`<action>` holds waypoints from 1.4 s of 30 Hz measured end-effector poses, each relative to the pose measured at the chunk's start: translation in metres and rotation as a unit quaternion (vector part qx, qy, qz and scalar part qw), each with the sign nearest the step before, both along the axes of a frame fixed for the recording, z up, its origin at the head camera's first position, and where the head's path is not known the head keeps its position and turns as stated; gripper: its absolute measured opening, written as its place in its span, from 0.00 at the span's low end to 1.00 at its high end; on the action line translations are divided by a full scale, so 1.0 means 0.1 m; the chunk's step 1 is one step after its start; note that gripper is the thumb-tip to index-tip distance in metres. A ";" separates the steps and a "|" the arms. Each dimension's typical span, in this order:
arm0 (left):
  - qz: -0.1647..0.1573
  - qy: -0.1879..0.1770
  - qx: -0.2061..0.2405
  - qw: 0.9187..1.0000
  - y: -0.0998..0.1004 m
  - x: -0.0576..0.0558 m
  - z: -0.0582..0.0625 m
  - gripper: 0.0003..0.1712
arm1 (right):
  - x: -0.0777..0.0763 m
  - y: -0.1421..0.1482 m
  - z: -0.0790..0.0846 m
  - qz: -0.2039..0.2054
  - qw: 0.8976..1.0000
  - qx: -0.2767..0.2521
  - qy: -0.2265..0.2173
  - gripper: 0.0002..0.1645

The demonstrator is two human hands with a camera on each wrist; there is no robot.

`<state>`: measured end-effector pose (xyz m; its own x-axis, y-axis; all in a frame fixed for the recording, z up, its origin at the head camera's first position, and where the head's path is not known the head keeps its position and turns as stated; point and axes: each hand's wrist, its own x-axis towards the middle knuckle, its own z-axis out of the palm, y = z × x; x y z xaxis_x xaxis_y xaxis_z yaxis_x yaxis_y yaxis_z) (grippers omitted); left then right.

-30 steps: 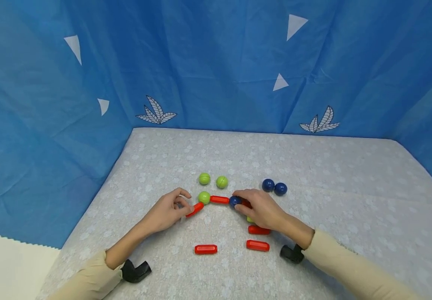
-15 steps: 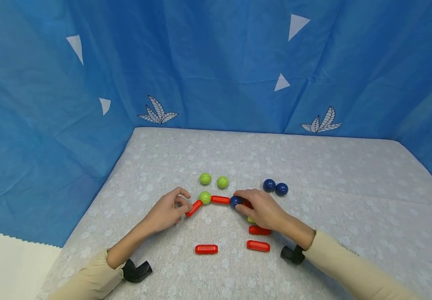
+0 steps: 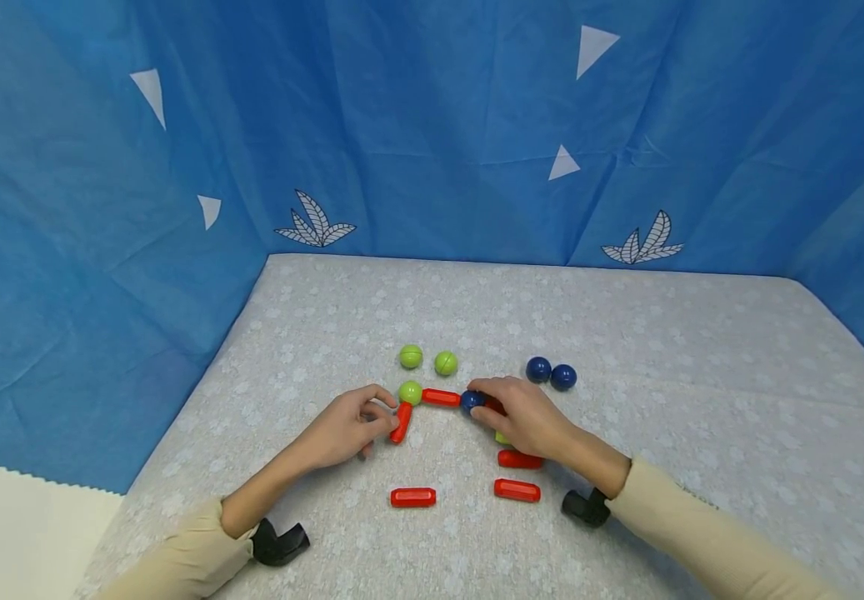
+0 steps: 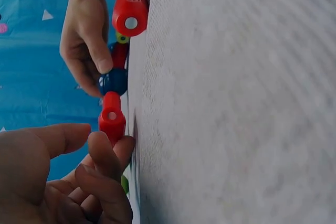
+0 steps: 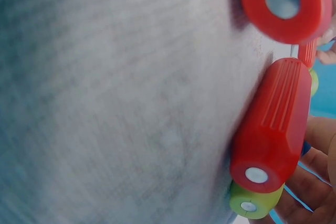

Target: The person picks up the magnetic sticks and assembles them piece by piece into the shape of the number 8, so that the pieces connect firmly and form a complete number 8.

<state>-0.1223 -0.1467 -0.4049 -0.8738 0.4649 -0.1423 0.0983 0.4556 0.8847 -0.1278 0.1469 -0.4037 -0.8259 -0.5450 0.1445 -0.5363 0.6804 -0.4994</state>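
Observation:
In the head view my left hand (image 3: pixel 352 425) holds a red magnetic rod (image 3: pixel 402 423) between thumb and finger; its far end meets a green ball (image 3: pixel 411 392). Another red rod (image 3: pixel 441 398) joins that green ball to a blue ball (image 3: pixel 471 402). My right hand (image 3: pixel 523 414) pinches this blue ball with thumb and index finger, and its palm partly hides a red rod and a yellow-green piece (image 3: pixel 502 437). The left wrist view shows the held rod's silver end (image 4: pixel 112 116) close to the left fingertips, with the blue ball (image 4: pixel 113 81) and right hand (image 4: pixel 86 35) beyond.
Two green balls (image 3: pixel 428 360) lie behind the chain, and two blue balls (image 3: pixel 551 373) touch at its back right. Loose red rods (image 3: pixel 412 497) (image 3: pixel 517 490) (image 3: pixel 519 459) lie nearer me. A blue curtain (image 3: pixel 432 133) stands behind the patterned tablecloth (image 3: pixel 671 350).
My left hand has moved slightly right, swinging the rod's near end right about the green ball, so it points more toward me. The right hand keeps its grip on the blue ball.

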 end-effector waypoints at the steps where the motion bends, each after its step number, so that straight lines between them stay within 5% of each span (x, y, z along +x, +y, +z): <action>1: -0.004 -0.002 0.000 1.000 0.01 0.01 0.00 0.14 | 0.00 0.00 0.00 0.000 1.000 0.000 0.000 0.20; 25: 0.001 0.017 -0.019 1.000 0.03 -0.08 0.02 0.12 | -0.02 0.00 -0.01 0.001 1.000 0.000 0.003 0.20; 32: 0.015 0.049 0.001 0.999 0.06 -0.28 0.06 0.16 | -0.01 0.00 -0.01 0.007 1.000 -0.001 0.008 0.20; 42: 0.090 0.063 0.030 0.994 0.13 -0.64 0.02 0.22 | -0.01 0.02 -0.02 0.006 1.000 -0.002 0.004 0.19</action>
